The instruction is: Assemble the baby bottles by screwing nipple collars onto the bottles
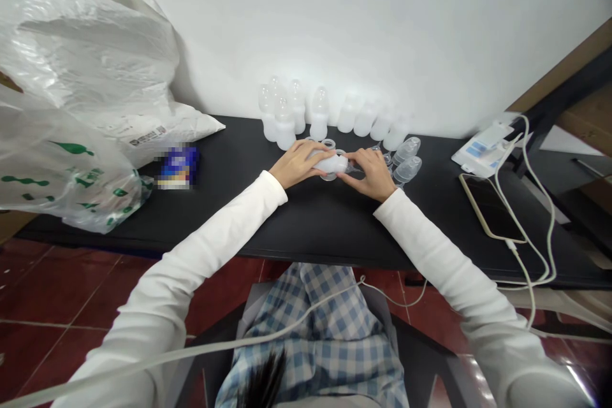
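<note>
We grasp the white bottle (335,164) with both hands: the left hand (295,164) wraps its body, and the right hand (374,173) pinches the neck end between thumb and forefinger. We hold the bottle on its side above the black table (229,210), near clear rings (328,143). A clear teat (352,168) projects at the neck, partly hidden by our fingers. Behind, we see five capped bottles (285,135) upright at left and four uncapped bottles (365,120) at right. Beside the right hand, we note clear caps (407,169).
</note>
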A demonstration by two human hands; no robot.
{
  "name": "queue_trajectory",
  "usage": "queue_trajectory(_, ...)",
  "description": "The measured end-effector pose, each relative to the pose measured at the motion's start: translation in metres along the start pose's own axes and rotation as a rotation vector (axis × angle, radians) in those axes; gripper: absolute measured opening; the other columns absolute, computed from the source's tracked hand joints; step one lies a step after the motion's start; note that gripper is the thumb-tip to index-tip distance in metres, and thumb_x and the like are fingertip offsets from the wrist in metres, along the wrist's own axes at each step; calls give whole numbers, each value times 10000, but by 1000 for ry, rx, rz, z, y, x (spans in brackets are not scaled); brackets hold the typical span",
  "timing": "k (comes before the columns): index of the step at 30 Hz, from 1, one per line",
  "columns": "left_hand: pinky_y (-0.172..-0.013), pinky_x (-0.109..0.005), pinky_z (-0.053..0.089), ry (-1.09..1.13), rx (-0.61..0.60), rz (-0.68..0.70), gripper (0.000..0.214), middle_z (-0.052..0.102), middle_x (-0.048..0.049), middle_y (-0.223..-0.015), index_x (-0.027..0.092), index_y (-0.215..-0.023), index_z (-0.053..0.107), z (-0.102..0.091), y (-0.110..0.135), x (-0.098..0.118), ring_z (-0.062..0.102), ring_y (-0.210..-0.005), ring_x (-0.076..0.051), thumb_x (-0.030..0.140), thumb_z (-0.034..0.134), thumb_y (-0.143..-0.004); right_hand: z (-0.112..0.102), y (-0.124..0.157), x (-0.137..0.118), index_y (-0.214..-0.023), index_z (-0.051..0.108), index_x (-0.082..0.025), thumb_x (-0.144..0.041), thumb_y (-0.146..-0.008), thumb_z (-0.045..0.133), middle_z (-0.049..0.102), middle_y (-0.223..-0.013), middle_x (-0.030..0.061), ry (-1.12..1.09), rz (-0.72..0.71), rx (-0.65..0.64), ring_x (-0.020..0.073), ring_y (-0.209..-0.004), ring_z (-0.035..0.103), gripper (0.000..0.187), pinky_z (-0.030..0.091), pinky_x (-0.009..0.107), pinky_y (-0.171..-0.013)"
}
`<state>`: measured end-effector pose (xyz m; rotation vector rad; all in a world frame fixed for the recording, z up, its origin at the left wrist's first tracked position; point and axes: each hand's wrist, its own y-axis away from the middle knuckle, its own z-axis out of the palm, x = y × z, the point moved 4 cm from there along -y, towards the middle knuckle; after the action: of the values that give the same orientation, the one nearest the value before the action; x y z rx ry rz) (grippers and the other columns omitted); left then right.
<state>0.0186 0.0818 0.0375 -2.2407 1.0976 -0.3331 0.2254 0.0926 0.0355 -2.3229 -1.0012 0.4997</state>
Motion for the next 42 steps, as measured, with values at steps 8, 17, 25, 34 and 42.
queue_trajectory(8,-1061,-520,472,21,38,-4,228,650,-107,-1380,278,-1221,587,4,0,8,603,-1285,-238,308,547,-998,-1,-2,3,-852,618,-226,-679,-926,492,619,-761,14,-297,193,42,179,-722,546,476,424,359,-738)
queue_trajectory(17,-1069,-490,474,-10,0,-32,247,664,-95,-1367,271,-1222,616,6,-2,5,622,-1264,-241,355,528,-1007,4,-5,8,-879,685,-201,-737,-893,494,657,-761,15,-496,300,-41,168,-704,572,570,459,331,-688)
queue_trajectory(25,-903,-422,502,-44,113,-157,487,695,-161,-1274,194,-1207,616,-8,2,-9,667,-1132,-290,593,566,-934,-43,4,59,-1112,687,-237,-519,-1010,423,631,-1031,118,143,331,493,281,-978,562,400,436,476,-873)
queue_trajectory(34,-916,-397,480,-4,80,-150,492,687,-157,-1286,183,-1237,603,-5,-1,-2,655,-1161,-281,583,524,-961,-41,27,111,-909,632,-214,-549,-977,474,552,-805,125,258,404,571,298,-900,487,376,374,473,-812)
queue_trajectory(42,-931,-412,485,22,87,-220,525,687,-145,-1295,195,-1248,603,-4,1,-6,658,-1155,-291,615,536,-940,-61,10,66,-1142,613,-220,-571,-983,456,541,-1078,134,-28,462,664,262,-927,563,416,472,454,-813)
